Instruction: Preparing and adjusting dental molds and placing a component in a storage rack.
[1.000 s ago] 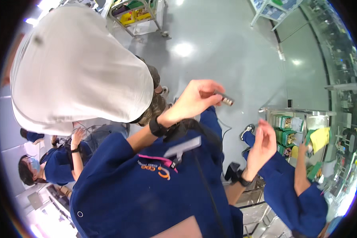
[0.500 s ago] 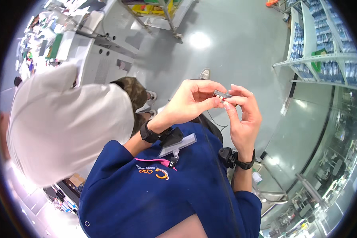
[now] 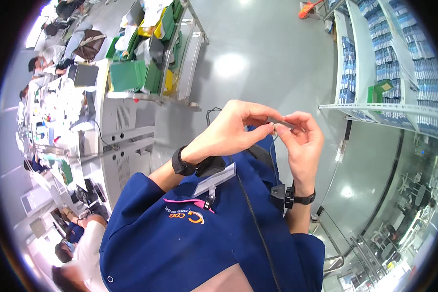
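My left hand (image 3: 238,124) and my right hand (image 3: 304,138) meet in front of my chest, fingertips touching. Pinched between thumbs and fingers is a small pale piece (image 3: 276,127), mostly covered by the fingers, so its kind cannot be made out. Both hands are closed on it. Each wrist wears a black strap with a small black device. The piece is held in the air above the floor and my dark blue jacket (image 3: 194,243).
A rack (image 3: 180,73) with green and yellow bins stands ahead on the left, beside a long white workbench (image 3: 121,121). White shelving (image 3: 355,105) with many blue packets and a green bin is at the right. People sit along the left; a person in white (image 3: 90,253) is at lower left.
My view has shifted, bringing the bin rack and workbench further into sight. The person in white who stood close on my left is no longer beside me. Both hands stay together on the piece.
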Motion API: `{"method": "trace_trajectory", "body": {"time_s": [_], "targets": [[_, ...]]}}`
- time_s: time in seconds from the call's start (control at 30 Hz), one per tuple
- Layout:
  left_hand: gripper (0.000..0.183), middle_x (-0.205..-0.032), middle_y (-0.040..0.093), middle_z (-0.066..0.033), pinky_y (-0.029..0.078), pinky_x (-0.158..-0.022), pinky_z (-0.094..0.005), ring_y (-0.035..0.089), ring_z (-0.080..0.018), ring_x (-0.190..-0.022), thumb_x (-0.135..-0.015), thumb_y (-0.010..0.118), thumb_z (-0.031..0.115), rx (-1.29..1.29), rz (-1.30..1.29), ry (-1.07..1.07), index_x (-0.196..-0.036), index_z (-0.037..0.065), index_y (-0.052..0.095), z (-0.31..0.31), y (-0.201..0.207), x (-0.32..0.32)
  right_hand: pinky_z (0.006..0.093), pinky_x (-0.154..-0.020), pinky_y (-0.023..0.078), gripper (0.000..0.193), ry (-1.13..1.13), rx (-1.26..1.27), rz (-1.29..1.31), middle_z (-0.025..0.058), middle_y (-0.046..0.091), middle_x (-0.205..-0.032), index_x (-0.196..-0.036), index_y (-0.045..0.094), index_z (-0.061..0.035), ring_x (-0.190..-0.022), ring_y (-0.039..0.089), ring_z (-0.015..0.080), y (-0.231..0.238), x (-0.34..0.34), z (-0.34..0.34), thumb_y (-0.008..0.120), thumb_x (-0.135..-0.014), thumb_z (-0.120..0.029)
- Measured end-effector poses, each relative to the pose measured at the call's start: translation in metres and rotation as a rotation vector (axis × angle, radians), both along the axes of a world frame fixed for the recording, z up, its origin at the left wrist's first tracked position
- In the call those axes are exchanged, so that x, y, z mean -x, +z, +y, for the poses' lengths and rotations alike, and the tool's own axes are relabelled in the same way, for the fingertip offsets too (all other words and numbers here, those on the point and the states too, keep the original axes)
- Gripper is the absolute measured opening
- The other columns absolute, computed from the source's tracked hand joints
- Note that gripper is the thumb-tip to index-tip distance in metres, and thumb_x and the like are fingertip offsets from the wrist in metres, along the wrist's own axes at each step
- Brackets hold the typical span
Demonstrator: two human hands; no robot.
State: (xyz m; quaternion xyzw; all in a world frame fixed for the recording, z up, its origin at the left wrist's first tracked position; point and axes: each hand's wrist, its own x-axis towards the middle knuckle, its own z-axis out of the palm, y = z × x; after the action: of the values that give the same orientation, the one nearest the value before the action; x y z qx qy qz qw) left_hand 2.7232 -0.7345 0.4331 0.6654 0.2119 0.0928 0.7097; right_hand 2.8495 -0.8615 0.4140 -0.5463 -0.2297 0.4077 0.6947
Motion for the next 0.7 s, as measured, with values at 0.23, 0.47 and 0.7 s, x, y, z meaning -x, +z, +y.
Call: {"method": "trace_trajectory", "body": {"time_s": [0.23, 0.47, 0.7], "targets": [[0.025, -0.093, 0.07, -0.0109, 0.053, -0.079, -0.0247, 0.065, -0.0098, -0.086, -0.089, 0.06, 0.003, 0.296, 0.021, 0.199, -0.113, -0.005, 0.062, 0.176, -0.034, -0.143, 0.0257, -0.079, 0.051, 0.02, 0.057, -0.015, 0.101, 0.0129, 0.063, -0.102, -0.109, 0.054, 0.0052, -0.088, 0.063, 0.0154, -0.03, -0.149, 0.185, 0.06, -0.091, -0.002], [0.024, -0.091, 0.068, -0.0082, 0.052, -0.078, -0.0236, 0.066, -0.0126, -0.086, -0.09, 0.058, 0.002, 0.269, -0.067, 0.457, -0.113, -0.004, 0.061, 0.361, -0.011, -0.242, 0.0251, -0.077, 0.051, 0.019, 0.08, 0.118, -0.261, 0.0123, 0.064, -0.1, -0.112, 0.054, 0.0046, -0.082, 0.062, 0.0125, 0.001, -0.29, 0.379, 0.05, -0.096, -0.005], [0.023, -0.093, 0.067, -0.0082, 0.052, -0.076, -0.0243, 0.064, -0.0118, -0.084, -0.087, 0.064, 0.0, 0.381, -0.104, 0.621, -0.109, -0.003, 0.06, 0.555, -0.048, -0.362, 0.0247, -0.069, 0.05, 0.019, 0.241, 0.172, -0.254, 0.0078, 0.066, -0.086, -0.112, 0.055, 0.0013, -0.072, 0.06, 0.0091, -0.023, -0.433, 0.584, 0.05, -0.095, -0.005]]}}
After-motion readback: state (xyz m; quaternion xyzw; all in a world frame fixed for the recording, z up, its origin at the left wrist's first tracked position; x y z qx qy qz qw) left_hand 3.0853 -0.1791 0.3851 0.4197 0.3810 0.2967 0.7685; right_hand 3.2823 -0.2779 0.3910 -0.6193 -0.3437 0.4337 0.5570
